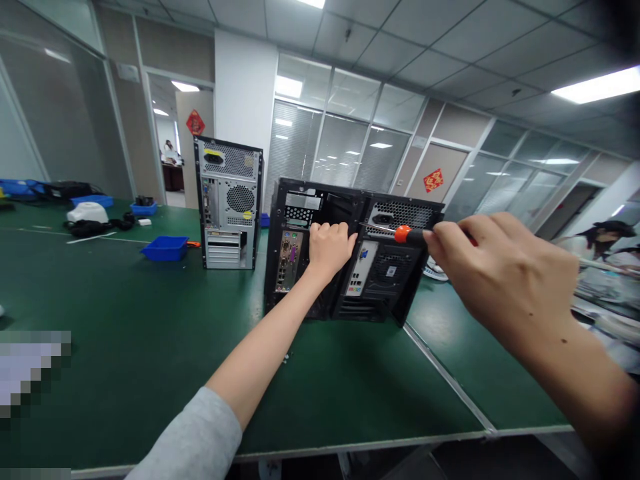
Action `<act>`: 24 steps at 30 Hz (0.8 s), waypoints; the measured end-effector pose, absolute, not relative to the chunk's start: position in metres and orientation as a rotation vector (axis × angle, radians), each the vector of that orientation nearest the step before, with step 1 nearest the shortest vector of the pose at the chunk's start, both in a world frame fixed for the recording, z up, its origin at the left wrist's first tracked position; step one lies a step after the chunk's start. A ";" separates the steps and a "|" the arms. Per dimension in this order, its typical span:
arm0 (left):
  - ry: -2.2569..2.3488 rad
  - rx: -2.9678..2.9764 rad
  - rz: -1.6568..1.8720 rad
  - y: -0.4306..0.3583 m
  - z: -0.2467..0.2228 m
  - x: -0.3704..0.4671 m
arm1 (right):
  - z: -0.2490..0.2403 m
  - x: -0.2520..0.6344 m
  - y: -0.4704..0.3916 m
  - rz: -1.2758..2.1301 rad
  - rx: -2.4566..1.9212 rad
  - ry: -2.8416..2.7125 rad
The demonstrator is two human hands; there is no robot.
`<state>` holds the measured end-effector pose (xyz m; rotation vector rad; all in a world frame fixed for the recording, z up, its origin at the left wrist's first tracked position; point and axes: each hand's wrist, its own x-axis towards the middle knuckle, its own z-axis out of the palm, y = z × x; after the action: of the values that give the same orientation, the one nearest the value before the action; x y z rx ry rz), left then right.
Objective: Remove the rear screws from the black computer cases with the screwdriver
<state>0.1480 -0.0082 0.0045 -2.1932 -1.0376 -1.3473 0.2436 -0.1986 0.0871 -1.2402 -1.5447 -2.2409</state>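
Observation:
Two black computer cases stand side by side with their backs towards me: the left computer case [287, 270] and the right computer case [379, 273]. My left hand [330, 252] is closed in front of the left case's open bay, its thumb against the edge where the cases meet; its fingertips are hidden. My right hand [493, 267] is wrapped round a screwdriver [403, 234] with a black and orange handle. Its thin shaft points left, with the tip at the upper left edge of the right case's back, beside the power supply.
A third computer case [230, 207] stands upright further left. Near it lie a blue tray [166, 248] and an orange-handled tool [193, 245]. Small screws [285, 359] rest on the green table [150, 353]. Other people sit at the far right.

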 end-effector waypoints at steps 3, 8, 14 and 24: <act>-1.038 -2.200 -1.349 -0.009 0.005 0.148 | 0.087 0.243 -0.198 -2.251 -1.251 -1.516; -1.039 -2.204 -1.353 -0.008 0.005 0.148 | 0.086 0.245 -0.196 -2.271 -1.229 -1.471; -1.030 -2.186 -1.358 -0.008 0.004 0.148 | 0.085 0.241 -0.196 -2.220 -1.267 -1.448; -1.039 -2.197 -1.356 -0.008 0.004 0.148 | 0.075 0.242 -0.196 -1.810 -1.475 -1.593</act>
<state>0.1482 -0.0078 0.0044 -2.1974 -1.0389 -1.3556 0.2423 -0.1956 0.0753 -1.4752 -1.5932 -1.8099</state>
